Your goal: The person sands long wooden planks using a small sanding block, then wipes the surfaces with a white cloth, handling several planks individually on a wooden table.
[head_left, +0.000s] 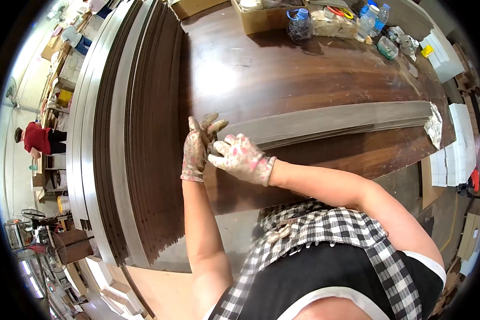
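Observation:
Both my hands wear pale work gloves with a pink floral print, soiled at the fingers. They meet over the dark table, by the left end of a stack of long grey boards [336, 120]. My left hand [195, 152] is raised with its fingers stretched out and partly spread. Against its palm side, the curled fingers of my right hand [244, 160] press together; whether they pinch the glove or some small thing is hidden. Left of my hands rise tall stacks of long brown boards [157, 122] with grey ones among them.
A glossy brown tabletop [282, 80] carries a cardboard box [261, 20], a large blue-capped bottle [300, 26], several water bottles [367, 24] and yellow-handled scissors [348, 13] along its far side. Crumpled silvery wrapping [434, 125] lies at the grey stack's right end. People work at far left.

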The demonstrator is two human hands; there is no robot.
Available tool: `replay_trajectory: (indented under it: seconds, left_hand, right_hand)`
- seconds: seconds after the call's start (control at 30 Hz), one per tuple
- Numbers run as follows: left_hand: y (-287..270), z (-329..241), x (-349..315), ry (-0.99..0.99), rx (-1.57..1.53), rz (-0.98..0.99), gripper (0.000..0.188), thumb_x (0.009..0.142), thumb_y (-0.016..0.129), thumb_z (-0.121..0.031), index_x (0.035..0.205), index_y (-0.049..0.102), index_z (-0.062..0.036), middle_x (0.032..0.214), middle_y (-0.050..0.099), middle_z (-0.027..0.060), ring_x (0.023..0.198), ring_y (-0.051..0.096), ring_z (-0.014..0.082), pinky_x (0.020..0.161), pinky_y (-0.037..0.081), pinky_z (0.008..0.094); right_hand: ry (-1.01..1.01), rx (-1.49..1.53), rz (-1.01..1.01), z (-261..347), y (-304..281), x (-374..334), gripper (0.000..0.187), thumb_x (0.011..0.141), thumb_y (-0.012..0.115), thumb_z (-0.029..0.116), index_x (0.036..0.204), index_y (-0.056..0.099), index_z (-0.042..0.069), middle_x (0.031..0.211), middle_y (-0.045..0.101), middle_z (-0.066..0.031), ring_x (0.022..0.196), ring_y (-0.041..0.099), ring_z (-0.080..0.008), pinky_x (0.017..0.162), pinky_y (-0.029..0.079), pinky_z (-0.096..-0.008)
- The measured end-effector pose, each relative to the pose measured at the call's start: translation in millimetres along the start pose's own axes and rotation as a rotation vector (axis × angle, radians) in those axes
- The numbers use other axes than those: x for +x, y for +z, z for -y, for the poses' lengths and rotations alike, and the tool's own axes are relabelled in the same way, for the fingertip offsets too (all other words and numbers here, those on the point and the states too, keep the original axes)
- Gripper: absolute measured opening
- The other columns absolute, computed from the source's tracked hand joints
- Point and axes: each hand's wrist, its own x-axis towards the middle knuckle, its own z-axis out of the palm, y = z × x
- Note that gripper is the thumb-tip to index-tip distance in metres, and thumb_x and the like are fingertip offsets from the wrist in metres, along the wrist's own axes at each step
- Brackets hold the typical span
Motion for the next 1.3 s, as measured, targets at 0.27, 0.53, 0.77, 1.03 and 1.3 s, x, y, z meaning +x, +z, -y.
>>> replay_trajectory:
  seconds: [0.27, 0.53, 0.77, 1.03, 1.3]
  left_hand:
    - [22, 15, 12, 0.239, 0.366, -0.049, 0.037, 0.087, 0.064, 0.001, 0.124, 0.066, -0.0016, 0.102, 0.073, 0.0034, 0.075, 0.057, 0.0057, 0.065, 0.046, 0.0206]
    - [136, 26, 38, 0.575, 0.466, -0.349, 0.037, 0.097, 0.059, -0.004, 0.134, 0.056, 0.0007, 0.121, 0.065, 0.0113, 0.109, 0.063, 0.018, 0.094, 0.05, 0.0305]
    - [308, 79, 68, 0.827, 1.106, -0.103, 0.041, 0.099, 0.058, -0.01, 0.14, 0.053, -0.0046, 0.113, 0.07, 0.0127, 0.099, 0.066, 0.0201, 0.091, 0.051, 0.0342]
    - [321, 74, 61, 0.476, 1.043, -0.128, 0.041, 0.093, 0.059, -0.002, 0.134, 0.058, -0.0026, 0.097, 0.071, 0.0117, 0.087, 0.065, 0.0218, 0.082, 0.051, 0.0328]
    - [334, 61, 47, 0.427, 1.212, -0.145, 0.034, 0.098, 0.056, -0.011, 0.131, 0.062, -0.0047, 0.094, 0.07, 0.0111, 0.086, 0.065, 0.0238, 0.082, 0.051, 0.0364]
  right_hand:
    - [0.287, -0.092, -0.11, -57, -65, -122, 0.031, 0.079, 0.068, 0.01, 0.109, 0.068, 0.019, 0.107, 0.063, -0.0122, 0.094, 0.061, -0.028, 0.074, 0.051, -0.0413]
    - [0.689, -0.224, -0.315, -123, -173, -247, 0.033, 0.079, 0.07, 0.017, 0.112, 0.066, 0.014, 0.105, 0.06, -0.0124, 0.099, 0.057, -0.0324, 0.086, 0.049, -0.0457]
    - [0.757, -0.204, -0.363, -166, -209, -301, 0.038, 0.079, 0.072, 0.022, 0.116, 0.066, 0.02, 0.106, 0.059, -0.0085, 0.096, 0.057, -0.0277, 0.083, 0.05, -0.0429]
    - [1.019, -0.498, -0.477, -251, -309, -434, 0.04, 0.08, 0.071, 0.02, 0.119, 0.063, 0.013, 0.109, 0.06, -0.013, 0.105, 0.058, -0.0297, 0.085, 0.05, -0.0458]
    - [1.241, -0.573, -0.42, -316, -369, -527, 0.051, 0.082, 0.072, 0.022, 0.13, 0.057, 0.011, 0.115, 0.06, -0.0149, 0.109, 0.057, -0.0324, 0.097, 0.048, -0.0424]
